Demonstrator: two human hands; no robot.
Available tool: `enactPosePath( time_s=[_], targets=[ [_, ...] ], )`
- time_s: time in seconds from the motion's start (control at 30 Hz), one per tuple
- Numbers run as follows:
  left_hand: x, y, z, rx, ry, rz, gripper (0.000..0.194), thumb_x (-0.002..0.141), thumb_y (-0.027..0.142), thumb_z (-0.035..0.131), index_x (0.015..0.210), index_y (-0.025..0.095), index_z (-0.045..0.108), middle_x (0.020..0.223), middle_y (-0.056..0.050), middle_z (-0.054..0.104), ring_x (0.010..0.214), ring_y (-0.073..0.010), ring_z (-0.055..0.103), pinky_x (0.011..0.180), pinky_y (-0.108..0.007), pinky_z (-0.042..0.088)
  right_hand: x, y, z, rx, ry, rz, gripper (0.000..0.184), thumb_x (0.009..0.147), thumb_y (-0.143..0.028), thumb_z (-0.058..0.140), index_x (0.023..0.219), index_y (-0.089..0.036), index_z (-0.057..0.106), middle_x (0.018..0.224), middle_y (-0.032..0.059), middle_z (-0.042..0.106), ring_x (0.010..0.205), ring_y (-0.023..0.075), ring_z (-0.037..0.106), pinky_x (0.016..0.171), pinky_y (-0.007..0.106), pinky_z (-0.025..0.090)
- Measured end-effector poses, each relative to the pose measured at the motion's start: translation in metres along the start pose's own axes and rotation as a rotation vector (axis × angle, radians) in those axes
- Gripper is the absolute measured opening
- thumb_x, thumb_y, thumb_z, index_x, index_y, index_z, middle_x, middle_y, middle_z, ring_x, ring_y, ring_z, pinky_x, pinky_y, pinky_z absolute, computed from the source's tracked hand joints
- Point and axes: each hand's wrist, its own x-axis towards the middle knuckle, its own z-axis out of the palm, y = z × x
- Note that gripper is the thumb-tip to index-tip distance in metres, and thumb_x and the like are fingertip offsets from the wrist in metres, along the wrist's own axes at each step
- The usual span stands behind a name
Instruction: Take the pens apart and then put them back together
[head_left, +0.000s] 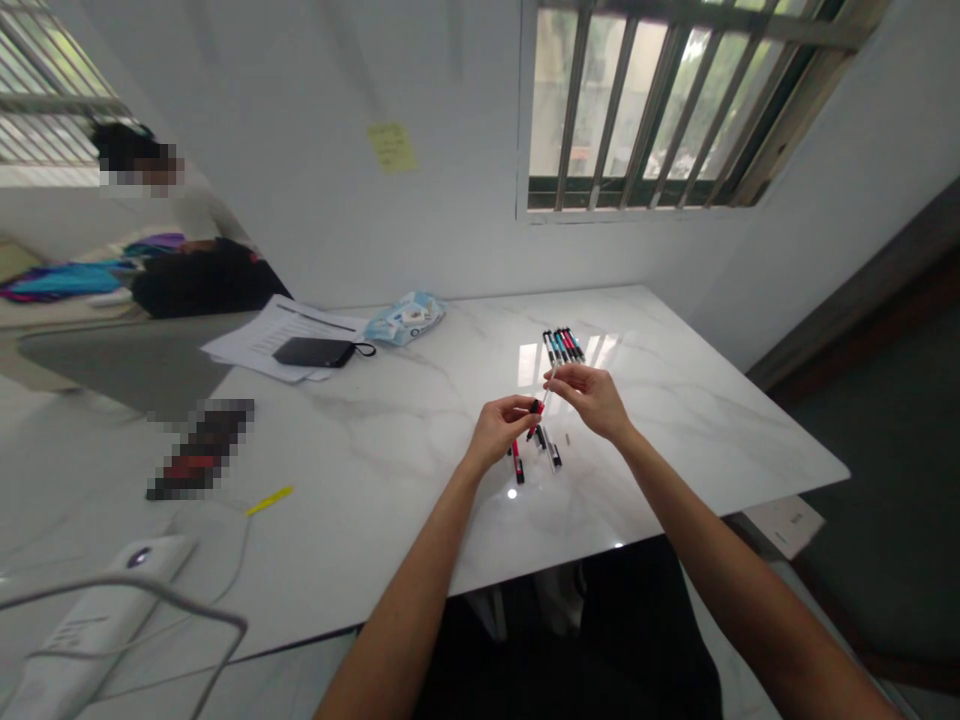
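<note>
Pinching a slim pen (541, 402) btwn both hands, a person holds it tilted, raised off the white marble table (697, 430), neither hand resting on the surface. L hand (499, 432) presses its fingers together on the red-and-black end; R hand (589, 396) pinches the clear shaft higher up, fingertips only. Just beyond, a tight row of pens (562, 345) lies side by side, kept grouped; loose pen parts (553, 450) sit just below the hands. Papers (277, 340) w/ a black pouch (315, 352) lie well left.
</note>
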Motion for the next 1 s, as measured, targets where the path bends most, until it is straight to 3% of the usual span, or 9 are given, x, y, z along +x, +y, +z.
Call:
enactPosePath(
  time_s=[0.2, 0.4, 0.53, 0.83, 1.0],
  targets=[
    [0.002, -0.003, -0.002, -0.021, 0.011, 0.018, 0.034, 0.072, 0.036, 0.086, 0.097, 0.015, 0.077, 0.093, -0.008, 0.079, 0.081, -0.0197, 0.073, 0.079, -0.031, 0.059, -0.01, 0.015, -0.009, -0.226, -0.151, 0.068, 0.036, 0.085, -0.047, 0.077, 0.112, -0.024, 0.076, 0.11, 0.0076, 0.078, 0.091, 0.0202, 0.074, 0.078, 0.033, 0.059],
    [0.004, -0.007, -0.006, 0.15, 0.141, 0.051, 0.028, 0.076, 0.033, 0.082, 0.098, 0.017, 0.079, 0.087, -0.006, 0.079, 0.075, -0.0191, 0.072, 0.072, -0.03, 0.058, -0.043, 0.041, -0.02, -0.684, -0.187, 0.262, 0.012, 0.081, -0.031, 0.08, 0.087, -0.021, 0.078, 0.08, 0.0044, 0.077, 0.071, 0.0199, 0.07, 0.069, 0.03, 0.052],
    [0.003, -0.008, -0.01, 0.39, 0.267, 0.185, 0.018, 0.081, 0.026, 0.076, 0.098, 0.022, 0.081, 0.097, -0.006, 0.08, 0.085, -0.0196, 0.073, 0.086, -0.034, 0.059, -0.053, 0.049, -0.024, -0.663, -0.196, 0.238, 0.009, 0.087, -0.022, 0.071, 0.082, -0.021, 0.078, 0.083, 0.0047, 0.079, 0.079, 0.0212, 0.073, 0.075, 0.03, 0.052],
    [0.002, -0.009, -0.015, 0.565, 0.27, 0.272, 0.018, 0.089, 0.023, 0.068, 0.102, 0.025, 0.081, 0.105, -0.005, 0.079, 0.093, -0.0204, 0.072, 0.091, -0.034, 0.057, -0.055, 0.058, -0.034, -0.797, -0.192, 0.197, 0.022, 0.082, -0.008, 0.066, 0.089, -0.024, 0.081, 0.087, 0.007, 0.08, 0.083, 0.0251, 0.075, 0.079, 0.034, 0.055],
    [0.003, -0.007, -0.018, 0.676, 0.273, 0.317, 0.02, 0.093, 0.021, 0.063, 0.104, 0.026, 0.08, 0.108, -0.006, 0.078, 0.101, -0.023, 0.07, 0.098, -0.037, 0.052, -0.032, 0.055, -0.027, -0.544, -0.125, 0.125, 0.023, 0.085, -0.018, 0.063, 0.098, -0.025, 0.08, 0.089, 0.0026, 0.078, 0.074, 0.0181, 0.072, 0.076, 0.031, 0.056]
  ],
)
